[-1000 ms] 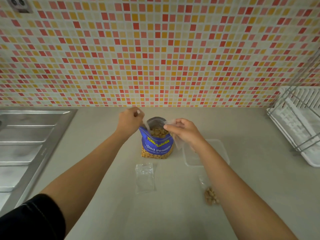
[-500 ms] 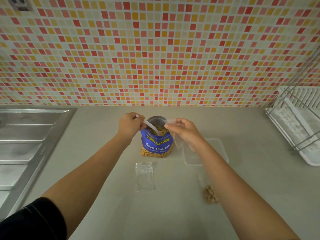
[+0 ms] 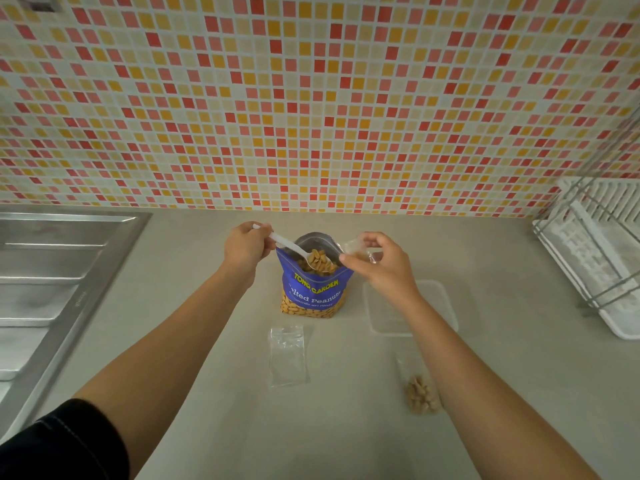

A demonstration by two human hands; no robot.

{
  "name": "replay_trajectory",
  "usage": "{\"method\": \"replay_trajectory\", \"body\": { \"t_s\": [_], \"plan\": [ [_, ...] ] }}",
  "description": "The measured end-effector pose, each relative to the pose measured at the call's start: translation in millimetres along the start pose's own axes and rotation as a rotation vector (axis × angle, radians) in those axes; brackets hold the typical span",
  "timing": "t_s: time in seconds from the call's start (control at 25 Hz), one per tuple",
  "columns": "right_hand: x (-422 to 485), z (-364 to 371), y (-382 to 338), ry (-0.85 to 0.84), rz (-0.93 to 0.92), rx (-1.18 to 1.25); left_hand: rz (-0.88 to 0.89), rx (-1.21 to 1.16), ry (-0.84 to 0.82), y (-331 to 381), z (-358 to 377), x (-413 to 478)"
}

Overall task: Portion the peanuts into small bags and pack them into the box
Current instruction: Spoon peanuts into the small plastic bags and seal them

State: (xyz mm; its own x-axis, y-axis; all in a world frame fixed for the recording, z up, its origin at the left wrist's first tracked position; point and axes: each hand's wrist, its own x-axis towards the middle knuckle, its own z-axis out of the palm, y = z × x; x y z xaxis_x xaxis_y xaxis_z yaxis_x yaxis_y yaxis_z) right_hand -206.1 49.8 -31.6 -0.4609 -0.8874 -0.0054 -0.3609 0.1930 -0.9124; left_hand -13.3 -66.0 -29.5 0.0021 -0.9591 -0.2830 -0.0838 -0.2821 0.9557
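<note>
Two hands work over the blue peanut pouch (image 3: 313,292), which stands upright and open mid-counter (image 3: 207,393). The left hand (image 3: 246,249) grips a white spoon (image 3: 289,244) by the handle, its bowl heaped with peanuts (image 3: 320,260) at the pouch's mouth. The right hand (image 3: 381,266) pinches a small clear bag (image 3: 356,245) beside the pouch's right rim. A clear box (image 3: 436,306) sits just right of the pouch. An empty bag (image 3: 287,355) lies flat in front of the pouch; a filled bag (image 3: 420,396) lies beside the right forearm. A steel drainboard (image 3: 52,271) flanks the left, a dish rack (image 3: 595,258) the right.
</note>
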Motion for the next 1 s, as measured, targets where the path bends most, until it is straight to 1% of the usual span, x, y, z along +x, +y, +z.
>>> {"method": "replay_trajectory", "body": {
  "t_s": [0.16, 0.32, 0.4, 0.48, 0.52, 0.6, 0.76, 0.84, 0.92, 1.0],
  "plan": [
    [-4.3, 8.5, 0.1, -0.034, -0.096, -0.137, 0.0, -0.053, -0.019, 3.0, -11.2, 8.0],
    [-4.8, 19.8, -2.2, 0.006, -0.197, -0.271, -0.032, -0.156, -0.006, 14.5, -19.5, 9.2],
    [-4.8, 23.6, -3.9, 0.027, -0.23, -0.303, -0.021, -0.206, -0.01, 27.0, -22.0, 8.1],
    [-5.4, 27.5, -7.1, 0.045, -0.225, -0.272, 0.02, -0.219, -0.025, 40.7, -23.1, 4.6],
    [-5.7, 29.8, -9.0, 0.056, -0.218, -0.232, 0.061, -0.188, -0.031, 47.2, -22.3, 1.3],
    [-7.1, 34.9, -13.4, 0.088, -0.21, -0.149, 0.203, -0.038, -0.041, 60.3, -17.7, -11.6],
    [-12.8, 45.0, -22.5, 0.151, -0.205, -0.036, 0.644, 0.383, -0.041, 83.7, -7.3, -51.2],
    [-16.1, 49.7, -24.8, 0.173, -0.202, 0.032, 0.824, 0.563, -0.053, 91.3, -5.1, -67.9],
    [-19.1, 53.2, -27.5, 0.192, -0.191, 0.102, 0.909, 0.63, -0.101, 96.2, -2.8, -77.4],
    [-21.8, 55.7, -30.6, 0.191, -0.182, 0.143, 0.905, 0.668, -0.198, 98.2, -2.0, -80.9]
  ]
}}
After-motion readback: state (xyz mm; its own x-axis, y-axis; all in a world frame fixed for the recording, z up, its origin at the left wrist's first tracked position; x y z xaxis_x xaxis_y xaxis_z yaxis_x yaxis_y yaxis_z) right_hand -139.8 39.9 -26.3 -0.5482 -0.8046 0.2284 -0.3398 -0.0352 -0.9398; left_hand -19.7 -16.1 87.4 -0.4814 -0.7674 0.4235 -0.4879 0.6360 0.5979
